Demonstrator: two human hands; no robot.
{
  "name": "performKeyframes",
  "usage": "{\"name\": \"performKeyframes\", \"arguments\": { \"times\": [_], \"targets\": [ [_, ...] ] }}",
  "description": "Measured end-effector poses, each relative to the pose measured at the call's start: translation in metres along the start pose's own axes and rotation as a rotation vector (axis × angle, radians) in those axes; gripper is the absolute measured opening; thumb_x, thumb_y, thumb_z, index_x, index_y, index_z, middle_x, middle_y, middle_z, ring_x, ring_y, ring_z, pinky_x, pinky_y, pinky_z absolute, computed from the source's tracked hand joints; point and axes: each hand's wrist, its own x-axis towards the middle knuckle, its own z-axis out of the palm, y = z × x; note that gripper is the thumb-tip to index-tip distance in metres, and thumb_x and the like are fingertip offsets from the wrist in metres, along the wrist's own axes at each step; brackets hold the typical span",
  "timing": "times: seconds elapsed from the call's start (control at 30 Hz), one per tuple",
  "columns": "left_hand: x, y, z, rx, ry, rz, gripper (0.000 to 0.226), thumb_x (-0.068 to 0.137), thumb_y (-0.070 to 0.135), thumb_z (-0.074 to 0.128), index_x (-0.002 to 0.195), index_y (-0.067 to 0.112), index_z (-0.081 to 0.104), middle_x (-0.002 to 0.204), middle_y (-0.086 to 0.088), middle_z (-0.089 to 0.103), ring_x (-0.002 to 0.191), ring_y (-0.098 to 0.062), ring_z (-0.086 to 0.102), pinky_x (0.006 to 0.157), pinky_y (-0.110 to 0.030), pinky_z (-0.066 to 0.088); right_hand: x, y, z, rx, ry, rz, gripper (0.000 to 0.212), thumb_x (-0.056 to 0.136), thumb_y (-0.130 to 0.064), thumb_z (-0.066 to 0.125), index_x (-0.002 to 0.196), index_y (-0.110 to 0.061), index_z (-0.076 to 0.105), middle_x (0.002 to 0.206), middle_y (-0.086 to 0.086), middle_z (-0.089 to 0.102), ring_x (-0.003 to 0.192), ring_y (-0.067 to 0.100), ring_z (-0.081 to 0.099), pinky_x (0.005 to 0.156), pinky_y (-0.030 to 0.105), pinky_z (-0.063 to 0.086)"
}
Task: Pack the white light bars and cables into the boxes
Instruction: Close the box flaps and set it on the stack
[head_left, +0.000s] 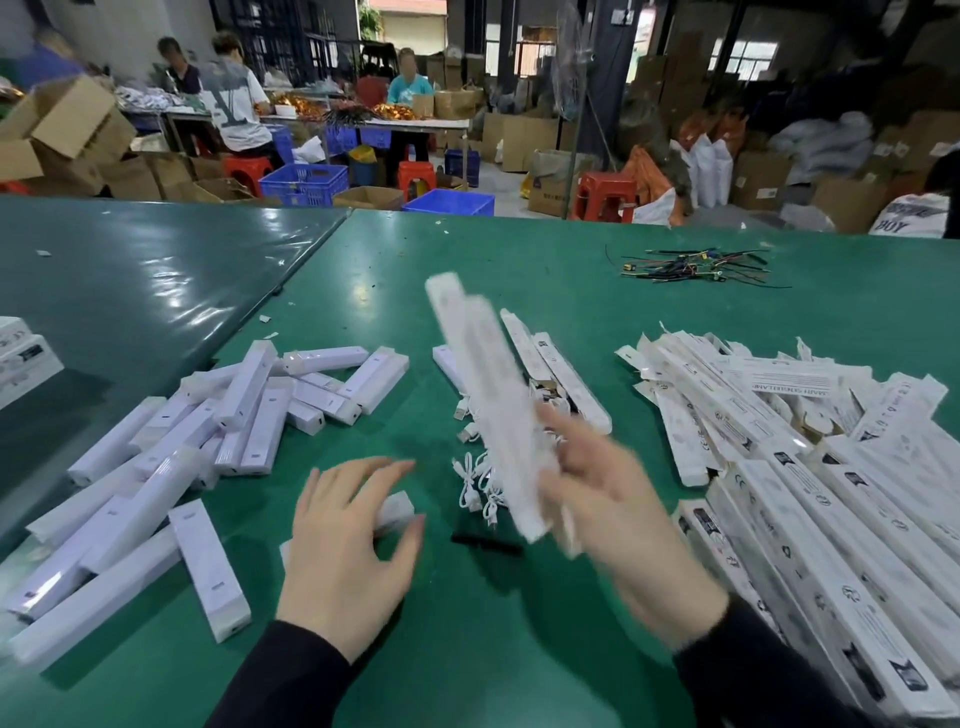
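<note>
My right hand (608, 499) holds a long white box (483, 395), raised and tilted above the green table (519, 649); it is blurred. My left hand (348, 545) lies over a white light bar (397, 509) on the table, fingers curled round its end. White cables (480, 480) lie in a loose heap just beyond both hands. A pile of white light bars (208, 441) spreads to the left. Flat white boxes (810, 467) are heaped on the right. A few more boxes (556, 374) lie behind the raised one.
A small black strip (485, 543) lies between my hands. A bundle of coloured wires (691, 267) sits far right on the table. Stacked printed boxes (21, 353) stand at the left edge. Beyond the table are people, cardboard cartons, blue crates and red stools.
</note>
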Motion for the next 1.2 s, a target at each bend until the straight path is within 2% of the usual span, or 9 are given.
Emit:
{"name": "performKeyframes", "arguments": {
  "times": [0.1, 0.23, 0.33, 0.43, 0.57, 0.8, 0.93, 1.07, 1.2],
  "targets": [
    [0.003, 0.019, -0.008, -0.845, -0.082, -0.263, 0.051, 0.074, 0.035, 0.073, 0.120, 0.015, 0.064, 0.120, 0.004, 0.070, 0.113, -0.018, 0.065, 0.097, -0.036, 0.051, -0.025, 0.019, 0.016, 0.105, -0.251, 0.186, 0.054, 0.092, 0.010, 0.046, 0.128, -0.029, 0.060, 0.100, 0.000, 0.073, 0.068, 0.019, 0.057, 0.044, 0.019, 0.037],
    [0.006, 0.026, -0.007, -1.317, -0.243, -0.527, 0.061, 0.067, 0.030, 0.086, 0.116, 0.002, 0.065, 0.107, -0.018, 0.073, 0.097, -0.026, 0.071, 0.077, -0.030, 0.058, -0.028, 0.031, 0.023, 0.235, -0.323, 0.243, 0.045, 0.093, 0.006, 0.048, 0.120, -0.023, 0.068, 0.108, 0.011, 0.072, 0.089, 0.014, 0.061, 0.079, 0.024, 0.045],
    [0.006, 0.025, -0.002, -1.315, -0.232, -0.620, 0.074, 0.045, 0.032, 0.096, 0.105, -0.001, 0.069, 0.091, -0.022, 0.073, 0.078, -0.026, 0.071, 0.068, -0.032, 0.060, -0.033, 0.031, 0.026, 0.280, -0.399, 0.225, 0.033, 0.084, -0.021, 0.065, 0.115, -0.028, 0.072, 0.095, -0.003, 0.074, 0.081, 0.013, 0.065, 0.072, 0.024, 0.050],
    [0.004, 0.026, 0.002, -1.222, -0.188, -0.649, 0.047, 0.046, 0.011, 0.093, 0.088, 0.001, 0.075, 0.082, -0.020, 0.074, 0.068, -0.023, 0.071, 0.060, -0.028, 0.059, -0.036, 0.034, 0.026, 0.188, -0.370, 0.201, 0.036, 0.080, -0.006, 0.076, 0.113, -0.019, 0.070, 0.094, -0.001, 0.075, 0.075, 0.010, 0.069, 0.066, 0.017, 0.052],
    [0.001, 0.033, 0.003, -1.197, -0.142, -0.652, 0.030, 0.047, 0.020, 0.081, 0.075, 0.011, 0.079, 0.083, -0.018, 0.075, 0.062, -0.019, 0.071, 0.052, -0.025, 0.055, -0.037, 0.036, 0.028, 0.127, -0.366, 0.223, 0.031, 0.088, 0.002, 0.067, 0.114, -0.015, 0.066, 0.093, 0.002, 0.075, 0.080, 0.024, 0.074, 0.063, 0.029, 0.059],
    [0.004, 0.031, -0.011, -1.584, -0.389, -0.687, 0.050, 0.078, 0.042, 0.063, 0.118, 0.014, 0.069, 0.121, -0.017, 0.068, 0.109, -0.030, 0.067, 0.078, -0.036, 0.059, -0.037, 0.030, 0.024, 0.541, -0.596, 0.366, 0.025, 0.089, -0.004, 0.061, 0.111, -0.010, 0.071, 0.094, 0.013, 0.072, 0.079, 0.026, 0.073, 0.070, 0.034, 0.059],
    [0.005, 0.030, -0.012, -1.512, -0.328, -0.620, 0.062, 0.053, 0.044, 0.091, 0.107, 0.017, 0.075, 0.109, -0.015, 0.073, 0.094, -0.027, 0.072, 0.070, -0.033, 0.060, -0.033, 0.035, 0.021, 0.639, -0.694, 0.418, 0.025, 0.086, -0.010, 0.064, 0.110, -0.009, 0.072, 0.097, 0.015, 0.072, 0.083, 0.027, 0.073, 0.075, 0.036, 0.059],
    [0.004, 0.029, -0.009, -1.410, -0.214, -0.658, 0.033, 0.065, 0.024, 0.071, 0.094, 0.010, 0.077, 0.082, -0.011, 0.074, 0.063, -0.018, 0.068, 0.054, -0.026, 0.057, -0.028, 0.039, 0.020, 0.405, -0.458, 0.374, 0.038, 0.071, -0.026, 0.075, 0.106, -0.009, 0.073, 0.095, 0.012, 0.074, 0.082, 0.020, 0.071, 0.073, 0.030, 0.057],
    [-0.002, 0.033, -0.005, -1.215, -0.255, -0.517, 0.030, 0.066, 0.019, 0.073, 0.095, 0.009, 0.078, 0.093, -0.013, 0.076, 0.074, -0.019, 0.072, 0.059, -0.025, 0.056, -0.025, 0.042, 0.011, 0.094, -0.055, 0.056, 0.041, 0.069, -0.032, 0.075, 0.108, -0.023, 0.065, 0.093, -0.001, 0.071, 0.079, 0.012, 0.066, 0.061, 0.022, 0.052]
  ]
}}
